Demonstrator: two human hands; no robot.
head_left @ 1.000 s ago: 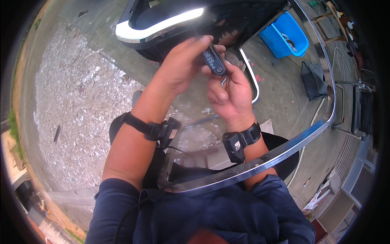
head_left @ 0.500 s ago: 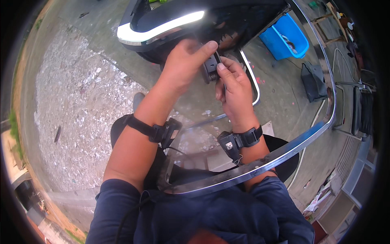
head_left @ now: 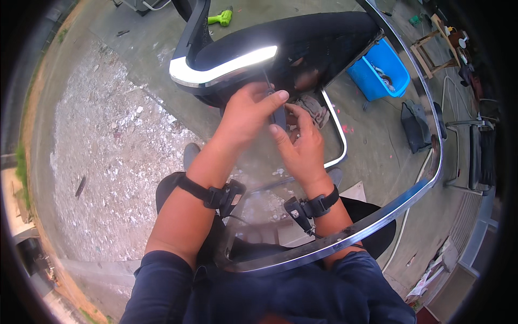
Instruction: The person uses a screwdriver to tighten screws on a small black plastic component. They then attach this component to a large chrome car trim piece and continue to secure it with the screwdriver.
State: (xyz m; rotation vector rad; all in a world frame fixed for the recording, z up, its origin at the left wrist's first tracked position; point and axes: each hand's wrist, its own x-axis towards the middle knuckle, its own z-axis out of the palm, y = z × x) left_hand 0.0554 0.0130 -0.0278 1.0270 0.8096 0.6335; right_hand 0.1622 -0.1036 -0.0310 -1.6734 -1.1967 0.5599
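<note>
My shirt [head_left: 291, 294] is dark blue with short sleeves [head_left: 161, 276]. My pants [head_left: 167, 193] are black. Black straps [head_left: 193, 189] hold little boxes [head_left: 233, 195] on my arms [head_left: 181, 229].

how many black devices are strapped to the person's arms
2: one black device on the left forearm, the other black device near the right wrist. No others show.

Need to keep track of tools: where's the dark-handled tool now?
In the head view's upper middle, the dark-handled tool is in the left hand, beside the right hand, below the bright metal strip.
</note>
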